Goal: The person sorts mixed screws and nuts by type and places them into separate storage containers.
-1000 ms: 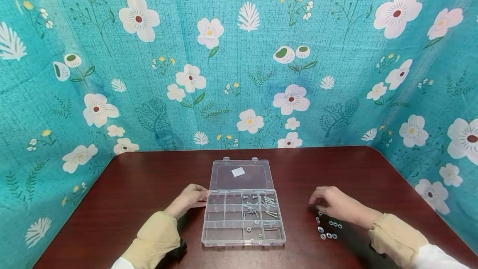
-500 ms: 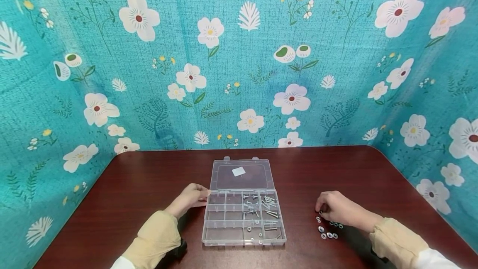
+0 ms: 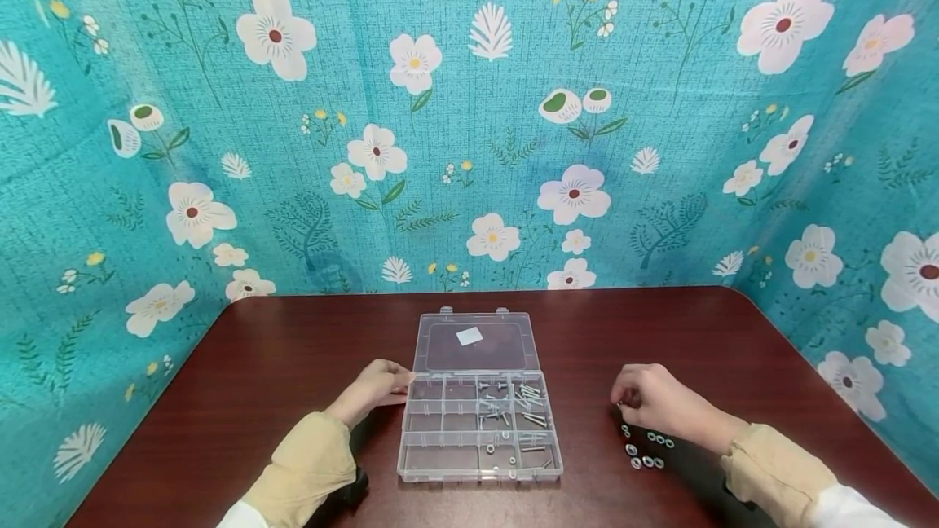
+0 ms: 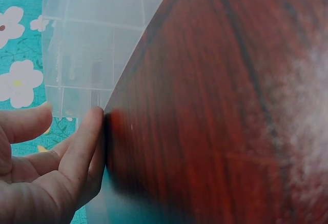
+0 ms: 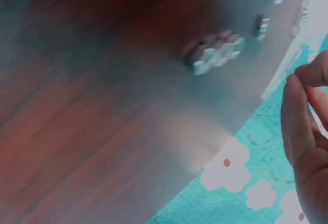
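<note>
A clear plastic compartment box (image 3: 438,455) lies on the table with its lid (image 3: 477,353) folded back. My left hand (image 3: 374,385) is at its left side, extended fingers touching the wall near the back corner; in the left wrist view the thumb (image 4: 31,123) is apart from the fingers. Over the table to the right of the box, my right hand (image 3: 656,402) pinches a small metal nut (image 3: 619,404) between thumb and fingertips. The right wrist view shows those fingertips together, hiding the nut. Several loose nuts (image 3: 647,461) lie below this hand.
Screws (image 3: 534,420) and small nuts (image 3: 490,449) lie in the box's middle and right compartments. A white label (image 3: 469,336) is on the lid. Flowered blue cloth (image 3: 440,104) hangs behind and beside the dark red wooden table (image 3: 308,332).
My right hand goes down to the nut farthest back, pinches it and lifts it slightly away to the left. The left hand stays at the box's side.
</note>
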A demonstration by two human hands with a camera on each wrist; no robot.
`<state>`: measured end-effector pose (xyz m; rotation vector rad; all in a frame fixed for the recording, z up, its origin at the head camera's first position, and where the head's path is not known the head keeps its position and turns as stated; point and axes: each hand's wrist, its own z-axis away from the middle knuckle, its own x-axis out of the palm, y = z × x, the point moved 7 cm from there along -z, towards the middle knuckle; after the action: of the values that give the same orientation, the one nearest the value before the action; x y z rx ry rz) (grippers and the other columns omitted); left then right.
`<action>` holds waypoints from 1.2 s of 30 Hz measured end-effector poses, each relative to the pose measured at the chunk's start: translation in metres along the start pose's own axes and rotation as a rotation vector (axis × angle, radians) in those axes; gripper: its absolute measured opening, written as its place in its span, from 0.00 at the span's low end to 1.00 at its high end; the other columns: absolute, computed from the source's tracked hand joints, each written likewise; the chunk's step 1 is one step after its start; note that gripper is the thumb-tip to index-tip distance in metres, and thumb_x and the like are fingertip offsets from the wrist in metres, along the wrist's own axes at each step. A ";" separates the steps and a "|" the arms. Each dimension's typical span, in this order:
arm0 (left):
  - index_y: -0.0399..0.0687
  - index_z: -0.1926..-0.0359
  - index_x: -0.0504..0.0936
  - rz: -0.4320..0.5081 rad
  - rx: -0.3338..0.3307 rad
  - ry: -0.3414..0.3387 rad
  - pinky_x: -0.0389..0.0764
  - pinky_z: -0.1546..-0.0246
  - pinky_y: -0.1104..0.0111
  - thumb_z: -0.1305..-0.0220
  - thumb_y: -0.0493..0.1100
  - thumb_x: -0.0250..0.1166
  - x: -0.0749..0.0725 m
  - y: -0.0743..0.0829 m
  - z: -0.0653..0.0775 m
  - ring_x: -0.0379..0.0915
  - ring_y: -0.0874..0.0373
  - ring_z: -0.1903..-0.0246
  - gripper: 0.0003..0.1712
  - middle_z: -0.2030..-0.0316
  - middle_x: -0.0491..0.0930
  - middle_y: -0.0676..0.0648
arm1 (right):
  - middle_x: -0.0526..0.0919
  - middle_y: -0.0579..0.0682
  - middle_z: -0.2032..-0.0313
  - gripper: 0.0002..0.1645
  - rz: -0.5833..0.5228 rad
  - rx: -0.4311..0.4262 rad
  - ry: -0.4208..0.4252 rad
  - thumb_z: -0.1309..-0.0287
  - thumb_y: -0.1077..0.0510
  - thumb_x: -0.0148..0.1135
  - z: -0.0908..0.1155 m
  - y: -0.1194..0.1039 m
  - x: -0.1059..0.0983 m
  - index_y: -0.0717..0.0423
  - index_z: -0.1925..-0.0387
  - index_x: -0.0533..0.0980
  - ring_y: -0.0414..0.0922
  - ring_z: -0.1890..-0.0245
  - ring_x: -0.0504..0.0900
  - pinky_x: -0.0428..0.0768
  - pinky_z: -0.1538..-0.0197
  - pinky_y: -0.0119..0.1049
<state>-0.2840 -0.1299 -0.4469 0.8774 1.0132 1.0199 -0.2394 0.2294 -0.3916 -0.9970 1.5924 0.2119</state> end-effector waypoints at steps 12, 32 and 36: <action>0.18 0.58 0.72 0.018 0.016 -0.011 0.82 0.64 0.64 0.38 0.31 0.54 0.001 0.000 -0.001 0.71 0.57 0.70 0.14 0.68 0.75 0.40 | 0.74 0.40 0.73 0.20 -0.112 -0.190 0.102 0.62 0.74 0.64 -0.019 -0.057 -0.007 0.45 0.75 0.77 0.31 0.76 0.71 0.72 0.77 0.17; 0.18 0.58 0.72 0.000 0.023 -0.018 0.82 0.63 0.63 0.38 0.31 0.54 0.000 -0.001 -0.001 0.72 0.56 0.68 0.14 0.68 0.75 0.38 | 0.75 0.41 0.71 0.13 -0.169 -0.380 -0.062 0.59 0.73 0.61 -0.060 -0.127 0.029 0.53 0.73 0.79 0.29 0.71 0.74 0.74 0.67 0.14; 0.18 0.58 0.73 -0.004 0.025 -0.017 0.82 0.63 0.63 0.38 0.31 0.54 0.000 0.000 -0.001 0.72 0.55 0.68 0.14 0.68 0.75 0.38 | 0.75 0.42 0.70 0.11 -0.195 -0.355 -0.117 0.56 0.71 0.61 -0.065 -0.132 0.038 0.54 0.71 0.79 0.29 0.69 0.75 0.74 0.66 0.14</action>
<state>-0.2847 -0.1296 -0.4470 0.9036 1.0146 0.9967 -0.1930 0.0893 -0.3565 -1.3800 1.3663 0.4200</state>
